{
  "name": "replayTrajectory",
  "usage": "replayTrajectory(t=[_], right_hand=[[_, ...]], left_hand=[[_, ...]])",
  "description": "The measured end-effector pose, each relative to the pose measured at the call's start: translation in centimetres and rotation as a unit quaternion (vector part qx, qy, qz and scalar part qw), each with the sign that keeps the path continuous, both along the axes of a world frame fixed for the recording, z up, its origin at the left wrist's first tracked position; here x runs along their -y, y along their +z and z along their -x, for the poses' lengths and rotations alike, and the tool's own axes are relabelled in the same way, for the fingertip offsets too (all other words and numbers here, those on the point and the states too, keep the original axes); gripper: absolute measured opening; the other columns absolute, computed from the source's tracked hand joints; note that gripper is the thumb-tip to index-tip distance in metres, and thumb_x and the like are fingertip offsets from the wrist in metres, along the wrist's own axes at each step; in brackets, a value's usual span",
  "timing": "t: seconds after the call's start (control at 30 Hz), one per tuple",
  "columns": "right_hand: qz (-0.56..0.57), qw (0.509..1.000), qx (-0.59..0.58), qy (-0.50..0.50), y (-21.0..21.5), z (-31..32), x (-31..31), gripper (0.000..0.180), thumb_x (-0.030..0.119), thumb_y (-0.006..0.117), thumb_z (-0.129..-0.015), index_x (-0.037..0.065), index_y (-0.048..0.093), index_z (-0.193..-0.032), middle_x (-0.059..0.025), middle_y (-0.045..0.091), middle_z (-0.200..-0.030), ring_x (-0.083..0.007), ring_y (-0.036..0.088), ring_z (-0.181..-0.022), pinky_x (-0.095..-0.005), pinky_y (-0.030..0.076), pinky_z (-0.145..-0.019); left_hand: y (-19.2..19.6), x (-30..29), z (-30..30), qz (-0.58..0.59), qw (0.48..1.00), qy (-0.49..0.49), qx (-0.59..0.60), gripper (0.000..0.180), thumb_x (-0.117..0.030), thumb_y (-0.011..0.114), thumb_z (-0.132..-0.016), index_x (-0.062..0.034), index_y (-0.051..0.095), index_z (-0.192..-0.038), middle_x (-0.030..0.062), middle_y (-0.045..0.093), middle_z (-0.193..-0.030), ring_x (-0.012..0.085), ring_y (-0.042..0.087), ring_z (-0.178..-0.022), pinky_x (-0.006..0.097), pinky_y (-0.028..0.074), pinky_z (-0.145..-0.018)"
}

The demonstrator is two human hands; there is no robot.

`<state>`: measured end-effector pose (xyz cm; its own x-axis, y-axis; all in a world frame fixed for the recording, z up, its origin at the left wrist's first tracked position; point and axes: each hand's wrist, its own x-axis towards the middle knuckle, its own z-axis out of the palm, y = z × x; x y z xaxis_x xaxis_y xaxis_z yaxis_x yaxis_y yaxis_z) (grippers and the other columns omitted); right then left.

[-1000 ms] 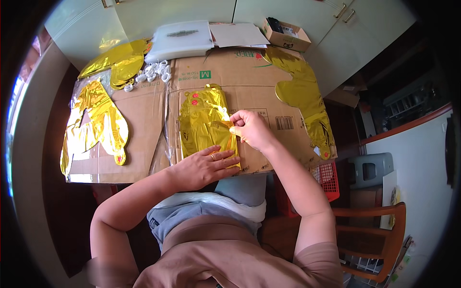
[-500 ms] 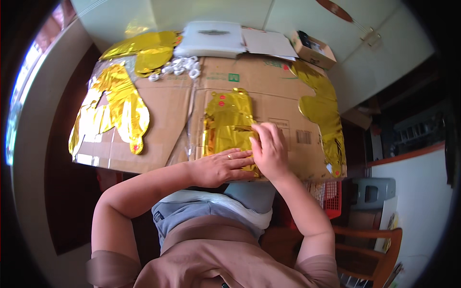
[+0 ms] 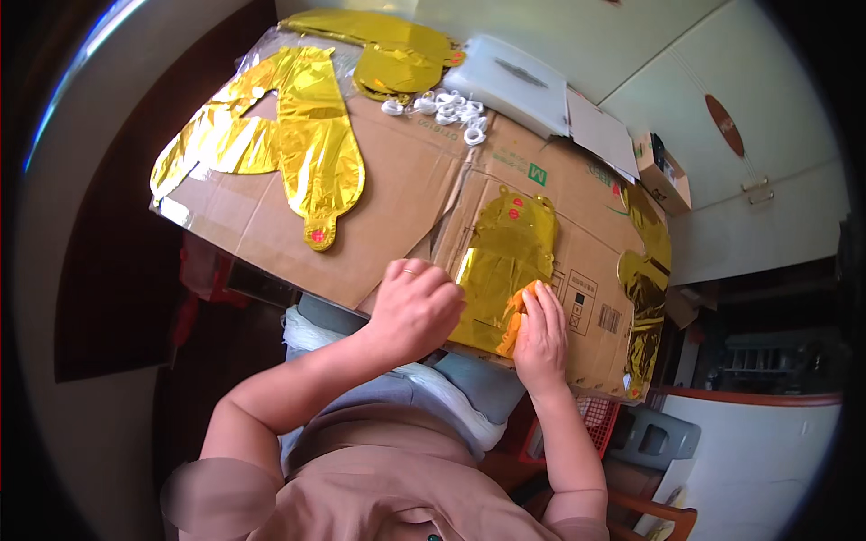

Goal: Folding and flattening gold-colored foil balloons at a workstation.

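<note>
A flat gold foil balloon [image 3: 511,239] with small red marks near its far end lies on the cardboard in front of me. My right hand [image 3: 541,341] rests along its near right edge, fingers stretched out. Beside those fingers a creased strip of the foil stands up and looks orange. My left hand [image 3: 417,305], with a ring on one finger, is curled closed at the balloon's near left side. Its fingertips are turned away, so whether they pinch anything is hidden.
Another gold foil balloon [image 3: 316,135] lies at left, and one [image 3: 646,288] along the right edge. More gold foil [image 3: 397,63], white ribbon rolls [image 3: 451,108], a translucent plastic box [image 3: 514,77], a white sheet [image 3: 600,135] and a small open box [image 3: 663,171] line the far side.
The view has turned, shifting the table. My left hand has lifted from lying flat on the foil and curled closed at its left. My right hand has flattened along the right edge.
</note>
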<state>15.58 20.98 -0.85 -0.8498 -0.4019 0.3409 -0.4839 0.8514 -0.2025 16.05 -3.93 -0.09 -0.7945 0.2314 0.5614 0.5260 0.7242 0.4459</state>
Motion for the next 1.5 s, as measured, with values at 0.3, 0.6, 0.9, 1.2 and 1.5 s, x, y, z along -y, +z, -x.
replayTrajectory(t=[0.3,0.6,0.9,1.2,1.5], right_hand=[[-0.033,0.999,0.018,0.007,0.5,-0.1,0.1,0.042,0.002,0.053,-0.094,0.000,0.054,-0.136,-0.0213,0.052,-0.142,-0.0403,0.047,-0.134,-0.0492,0.037,-0.113],[-0.051,0.999,0.016,0.011,0.6,0.1,0.4,0.043,0.001,0.054,-0.093,0.001,0.053,-0.137,-0.0214,0.051,-0.143,-0.0401,0.046,-0.135,-0.0494,0.036,-0.114],[-0.043,0.999,0.009,0.007,0.4,0.1,0.4,0.044,0.000,0.053,-0.093,0.002,0.054,-0.136,-0.0213,0.049,-0.143,-0.0405,0.046,-0.135,-0.0493,0.036,-0.113],[-0.034,0.999,0.003,0.009,0.5,0.5,0.2,0.044,0.004,0.057,-0.089,0.004,0.056,-0.133,-0.0201,0.050,-0.137,-0.0405,0.048,-0.129,-0.0503,0.038,-0.111],[0.062,0.989,0.090,0.100,4.1,4.5,-2.9,0.036,0.010,0.076,-0.079,0.006,0.065,-0.113,-0.0107,0.062,-0.117,-0.0316,0.059,-0.110,-0.0412,0.048,-0.097]], left_hand=[[0.1,-0.4,0.7,-0.087,0.984,0.065,0.140,0.024,-0.034,0.082,-0.075,-0.0137,0.071,-0.083,0.0036,0.058,-0.099,0.0272,0.051,-0.108,0.044,0.033,-0.096],[-0.3,-0.2,3.0,-0.078,0.987,0.074,0.118,0.008,-0.020,0.074,-0.075,-0.0128,0.071,-0.078,0.0048,0.058,-0.097,0.0277,0.051,-0.110,0.045,0.032,-0.097],[-1.4,0.1,3.7,-0.019,0.999,0.028,0.012,0.022,-0.016,0.070,-0.074,-0.0117,0.066,-0.095,0.0039,0.060,-0.107,0.0260,0.053,-0.114,0.045,0.036,-0.102],[-0.6,3.1,5.6,0.121,0.973,-0.196,-0.026,0.026,-0.017,0.058,-0.085,-0.0077,0.069,-0.105,0.0066,0.066,-0.117,0.0243,0.058,-0.120,0.046,0.038,-0.110],[2.4,4.0,7.2,0.118,0.946,-0.291,0.079,0.033,-0.016,0.066,-0.081,-0.0036,0.070,-0.111,0.0107,0.066,-0.118,0.0275,0.058,-0.120,0.052,0.031,-0.118]])
